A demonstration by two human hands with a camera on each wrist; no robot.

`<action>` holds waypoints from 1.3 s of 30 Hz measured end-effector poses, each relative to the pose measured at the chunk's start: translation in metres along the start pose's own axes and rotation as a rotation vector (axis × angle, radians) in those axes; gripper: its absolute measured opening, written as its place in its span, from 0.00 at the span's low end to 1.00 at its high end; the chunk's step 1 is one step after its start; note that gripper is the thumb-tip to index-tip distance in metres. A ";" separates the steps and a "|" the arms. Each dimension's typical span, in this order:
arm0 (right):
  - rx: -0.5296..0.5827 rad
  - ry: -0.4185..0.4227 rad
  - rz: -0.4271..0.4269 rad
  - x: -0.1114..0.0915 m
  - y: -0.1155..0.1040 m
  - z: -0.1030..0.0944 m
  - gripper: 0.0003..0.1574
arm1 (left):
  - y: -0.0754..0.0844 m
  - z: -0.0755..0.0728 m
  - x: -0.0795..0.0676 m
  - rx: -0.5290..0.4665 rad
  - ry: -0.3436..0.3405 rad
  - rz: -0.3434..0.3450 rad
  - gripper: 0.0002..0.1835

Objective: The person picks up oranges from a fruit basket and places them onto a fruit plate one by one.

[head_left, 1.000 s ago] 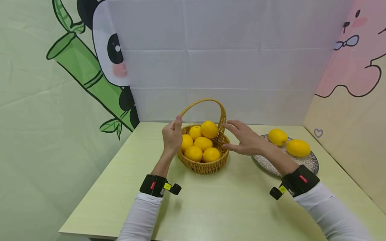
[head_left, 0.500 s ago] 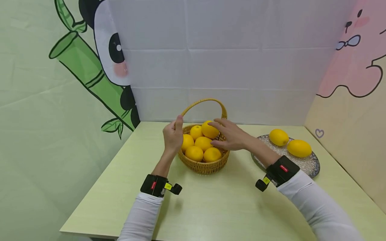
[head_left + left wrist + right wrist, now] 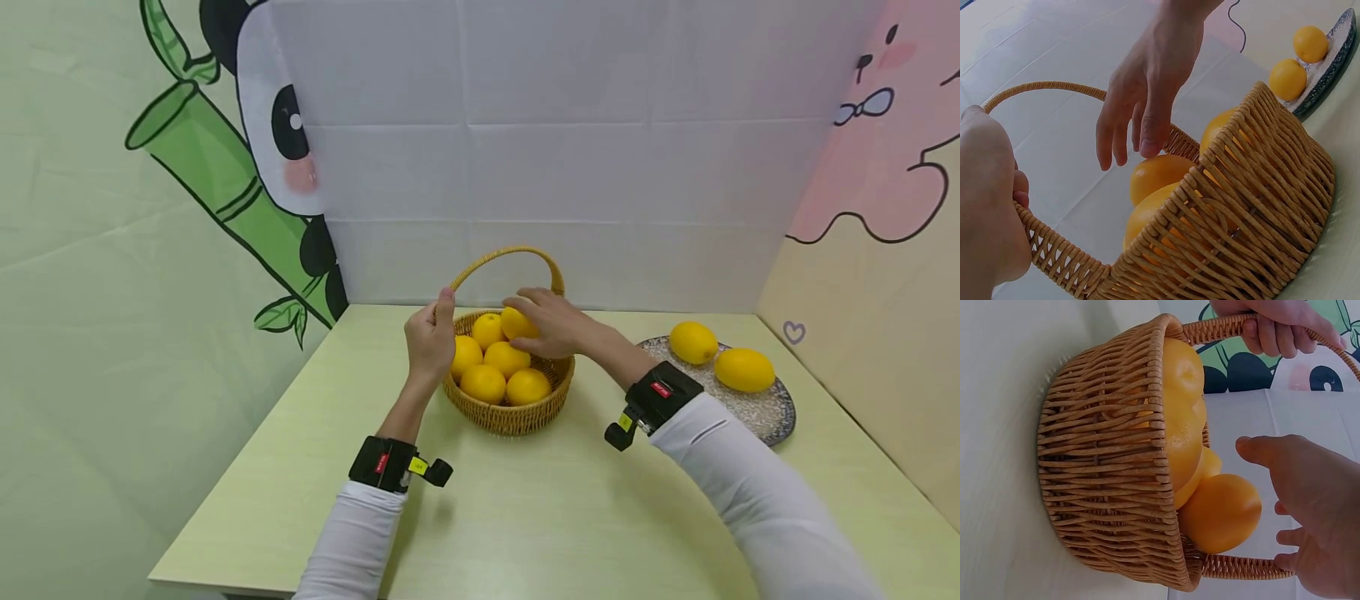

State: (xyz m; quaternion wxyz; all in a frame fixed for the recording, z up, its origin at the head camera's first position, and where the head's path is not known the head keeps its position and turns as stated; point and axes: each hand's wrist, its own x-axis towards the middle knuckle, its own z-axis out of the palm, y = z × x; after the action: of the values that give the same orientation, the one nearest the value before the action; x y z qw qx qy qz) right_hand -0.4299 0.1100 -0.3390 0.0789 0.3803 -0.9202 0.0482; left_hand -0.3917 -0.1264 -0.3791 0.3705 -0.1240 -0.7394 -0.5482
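Observation:
My left hand (image 3: 431, 340) grips the left side of the arched handle (image 3: 504, 252) of a woven wicker basket (image 3: 508, 421). Several yellow-orange fruits lie in the basket; the round ones look like oranges, such as this front orange (image 3: 482, 382). My right hand (image 3: 553, 323) hovers over the basket's right side, above the topmost orange (image 3: 1219, 514), which it partly covers in the head view. Seen from the right wrist, a gap separates the hand from that orange, and its fingers are loosely bent with nothing between them. The basket stands upright on the table.
A speckled oval plate (image 3: 761, 415) with a dark rim stands on the table (image 3: 480, 517) to the right. It bears two yellow lemon-shaped fruits (image 3: 742, 370). Cloth backdrops with cartoon prints hang behind and at both sides, close to the table's edges.
My right hand has moved left, from beside the basket's right rim to above the topmost orange. My left hand still grips the handle; basket, oranges and plate have stayed in place.

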 end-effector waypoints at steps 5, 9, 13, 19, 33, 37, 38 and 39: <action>0.001 -0.006 0.013 0.011 0.002 0.005 0.44 | -0.001 -0.001 0.000 -0.009 -0.003 -0.001 0.34; 0.006 0.007 0.004 0.019 0.002 0.009 0.42 | -0.002 -0.002 0.001 -0.006 -0.001 -0.007 0.34; -0.024 -0.018 0.017 0.026 0.003 0.012 0.42 | -0.002 -0.002 0.001 0.000 0.002 -0.013 0.34; -0.114 -0.115 0.050 0.032 0.003 0.013 0.46 | -0.002 -0.001 0.001 0.004 0.007 -0.014 0.35; -0.091 -0.050 -0.029 0.031 0.020 0.032 0.43 | -0.002 0.009 0.001 0.030 0.017 -0.007 0.34; -0.077 -0.017 -0.061 0.031 0.026 0.035 0.41 | -0.002 0.013 0.001 0.036 0.023 -0.007 0.34; -0.073 -0.010 -0.067 0.031 0.027 0.036 0.40 | -0.002 0.014 0.001 0.038 0.023 -0.007 0.34; -0.070 -0.005 -0.073 0.031 0.028 0.037 0.40 | -0.003 0.015 0.000 0.037 0.024 -0.008 0.34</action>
State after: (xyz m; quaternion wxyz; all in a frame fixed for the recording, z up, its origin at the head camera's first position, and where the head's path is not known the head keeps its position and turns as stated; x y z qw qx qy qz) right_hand -0.4753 0.1029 -0.3702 0.0916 0.4105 -0.9071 0.0121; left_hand -0.3998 -0.1143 -0.3827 0.3794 -0.1077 -0.7456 -0.5372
